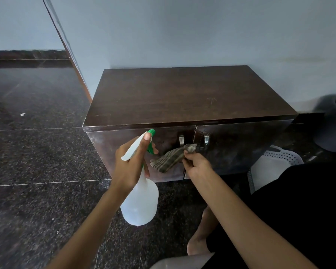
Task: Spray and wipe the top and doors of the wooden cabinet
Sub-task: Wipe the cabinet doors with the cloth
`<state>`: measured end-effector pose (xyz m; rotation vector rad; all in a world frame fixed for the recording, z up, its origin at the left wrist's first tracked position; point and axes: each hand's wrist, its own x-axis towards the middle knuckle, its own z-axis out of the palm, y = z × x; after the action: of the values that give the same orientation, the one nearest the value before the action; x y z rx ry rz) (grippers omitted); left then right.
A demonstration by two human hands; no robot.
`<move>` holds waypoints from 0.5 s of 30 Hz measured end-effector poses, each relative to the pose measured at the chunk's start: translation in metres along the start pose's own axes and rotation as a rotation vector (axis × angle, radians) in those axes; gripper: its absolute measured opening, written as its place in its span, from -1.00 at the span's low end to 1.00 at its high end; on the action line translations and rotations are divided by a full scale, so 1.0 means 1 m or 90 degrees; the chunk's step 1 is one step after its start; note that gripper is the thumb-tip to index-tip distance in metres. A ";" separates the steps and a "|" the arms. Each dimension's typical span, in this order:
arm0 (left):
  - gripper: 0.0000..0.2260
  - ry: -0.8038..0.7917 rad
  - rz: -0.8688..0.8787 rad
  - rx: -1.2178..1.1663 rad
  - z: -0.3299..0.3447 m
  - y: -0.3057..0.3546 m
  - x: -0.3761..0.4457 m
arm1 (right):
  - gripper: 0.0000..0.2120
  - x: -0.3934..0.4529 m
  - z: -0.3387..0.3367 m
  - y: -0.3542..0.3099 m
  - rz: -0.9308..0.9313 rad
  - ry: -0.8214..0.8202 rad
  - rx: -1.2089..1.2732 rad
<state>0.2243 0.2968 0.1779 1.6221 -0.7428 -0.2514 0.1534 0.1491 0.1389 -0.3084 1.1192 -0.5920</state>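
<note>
So the left hand point(131, 162) is wrapped around the neck of a white spray bottle point(140, 199) with a green nozzle, thumb up on top of the head, pointed at the left door point(124, 150) of the dark wooden cabinet point(182, 94) sitting on the speckled floor point(37, 162) against the wall. The right hand point(197, 164) is pinching a striped cloth point(171, 157) right at the door fronts, just under the two metal handles point(181, 140); looks like it's touching the wood, but hard to be sure. There's a white perforated basket point(275, 162) off to the cabinet's right.
</note>
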 end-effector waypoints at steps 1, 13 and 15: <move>-0.56 -0.002 0.000 0.002 0.001 0.000 0.000 | -0.76 -0.003 -0.003 -0.003 -0.012 -0.003 0.004; -0.53 -0.106 0.020 -0.017 0.041 0.001 0.011 | -0.77 0.008 -0.042 -0.036 -0.701 0.130 -0.381; -0.54 -0.108 0.021 -0.012 0.046 0.001 0.014 | -0.80 0.016 -0.040 -0.031 -0.797 0.083 -0.465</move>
<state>0.2096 0.2510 0.1725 1.5824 -0.8938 -0.3746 0.1133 0.1174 0.1263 -1.6880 1.1522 -1.2793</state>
